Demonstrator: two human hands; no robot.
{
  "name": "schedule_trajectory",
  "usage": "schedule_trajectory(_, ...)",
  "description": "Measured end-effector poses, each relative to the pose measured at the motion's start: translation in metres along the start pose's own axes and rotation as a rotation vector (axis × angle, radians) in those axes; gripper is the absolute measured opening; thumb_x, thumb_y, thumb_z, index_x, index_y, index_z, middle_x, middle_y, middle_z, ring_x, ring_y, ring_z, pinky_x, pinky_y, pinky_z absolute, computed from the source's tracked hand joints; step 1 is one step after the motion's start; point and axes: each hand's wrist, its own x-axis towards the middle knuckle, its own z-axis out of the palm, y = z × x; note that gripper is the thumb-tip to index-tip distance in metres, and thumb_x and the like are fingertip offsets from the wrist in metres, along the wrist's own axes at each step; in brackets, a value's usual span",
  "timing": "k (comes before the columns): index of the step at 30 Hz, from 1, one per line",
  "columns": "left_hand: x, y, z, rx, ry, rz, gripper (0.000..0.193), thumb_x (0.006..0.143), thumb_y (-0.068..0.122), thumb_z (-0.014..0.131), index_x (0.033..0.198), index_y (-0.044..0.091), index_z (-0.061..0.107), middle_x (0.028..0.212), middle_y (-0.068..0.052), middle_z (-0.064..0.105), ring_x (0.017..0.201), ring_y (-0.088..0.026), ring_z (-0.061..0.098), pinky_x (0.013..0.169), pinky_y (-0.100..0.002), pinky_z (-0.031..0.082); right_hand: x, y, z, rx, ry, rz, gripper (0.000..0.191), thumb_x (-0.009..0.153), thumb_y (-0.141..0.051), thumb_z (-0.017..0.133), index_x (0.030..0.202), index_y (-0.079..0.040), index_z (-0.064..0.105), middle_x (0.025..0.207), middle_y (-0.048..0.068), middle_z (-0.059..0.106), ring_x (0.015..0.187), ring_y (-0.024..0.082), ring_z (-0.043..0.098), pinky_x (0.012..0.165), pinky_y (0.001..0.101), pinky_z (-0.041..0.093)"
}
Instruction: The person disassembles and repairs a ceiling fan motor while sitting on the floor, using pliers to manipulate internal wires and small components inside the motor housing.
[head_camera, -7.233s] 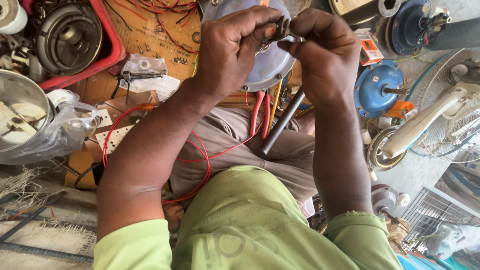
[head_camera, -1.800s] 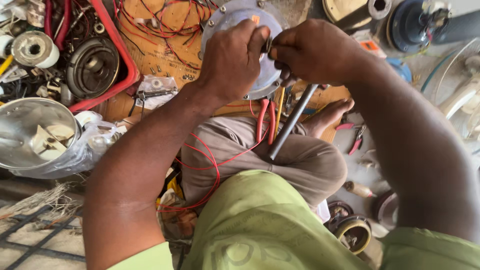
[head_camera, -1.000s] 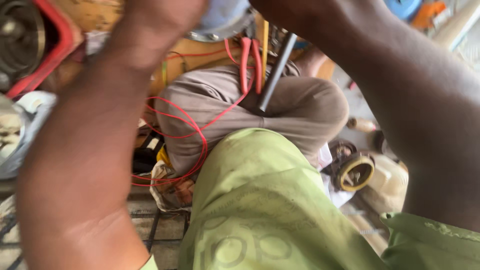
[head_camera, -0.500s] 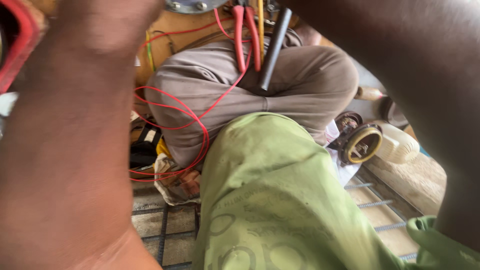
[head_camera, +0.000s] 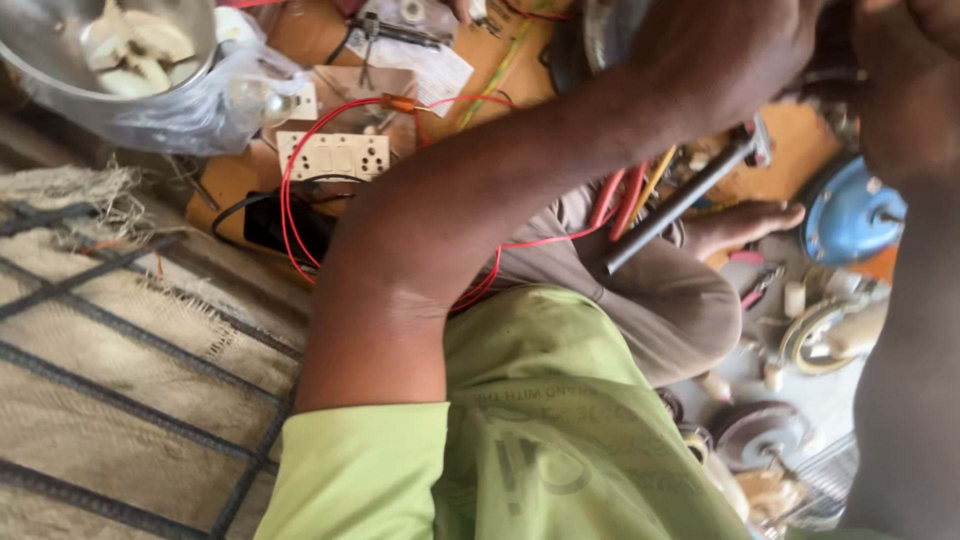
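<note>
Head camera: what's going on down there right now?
A person in a green shirt sits cross-legged among motor parts. The left hand and right hand are raised at the top edge, working at a round metal part that is mostly out of view. Red wires and a dark metal rod hang over the lap. A white socket board lies on the floor.
</note>
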Motion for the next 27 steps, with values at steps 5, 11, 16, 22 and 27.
schedule_trajectory(5,0.008,-0.009,0.030,0.089,0.031,0.019,0.019,0.096,0.019,0.057,0.093,0.003,0.069,0.062,-0.010,0.066,0.049,-0.022,0.063,0.045,-0.040,0.048,0.000,0.002,-0.006,0.412,0.032,0.099,0.027,0.126,-0.024,0.043,0.131,-0.001,0.054,0.123,0.013,0.068,0.111,0.023,0.073,0.093,0.0360,0.064)
schedule_trajectory(11,0.020,-0.011,0.036,0.191,0.022,0.101,0.029,0.097,0.030,0.057,0.105,0.003,0.064,0.077,-0.008,0.068,0.060,-0.021,0.066,0.052,-0.040,0.052,-0.001,0.043,-0.020,0.370,0.137,0.016,0.026,0.126,-0.020,0.045,0.131,0.004,0.053,0.120,0.014,0.065,0.107,0.020,0.067,0.099,0.0342,0.058)
schedule_trajectory(16,0.027,-0.005,0.019,-0.073,-0.110,-0.182,0.028,0.101,0.033,0.054,0.099,0.008,0.065,0.070,-0.006,0.073,0.061,-0.022,0.075,0.055,-0.040,0.057,0.001,0.035,-0.010,0.458,0.124,0.012,0.028,0.123,-0.020,0.044,0.123,0.007,0.052,0.111,0.016,0.063,0.095,0.020,0.062,0.088,0.0314,0.053)
schedule_trajectory(22,0.030,0.001,-0.003,-0.157,-0.145,-0.169,0.039,0.101,0.042,0.053,0.097,0.007,0.069,0.067,-0.009,0.075,0.059,-0.027,0.076,0.058,-0.045,0.059,-0.001,-0.029,-0.009,0.176,-0.027,0.108,0.038,0.121,-0.033,0.043,0.129,0.003,0.056,0.108,0.011,0.069,0.102,0.020,0.069,0.094,0.0362,0.059)
schedule_trajectory(27,0.032,0.011,-0.010,-0.108,-0.192,-0.275,0.040,0.102,0.043,0.053,0.095,0.008,0.071,0.070,-0.012,0.075,0.066,-0.030,0.077,0.064,-0.046,0.060,-0.004,-0.023,-0.003,0.149,0.058,-0.003,0.033,0.124,-0.027,0.047,0.135,0.004,0.050,0.120,0.013,0.066,0.110,0.019,0.068,0.102,0.0384,0.059)
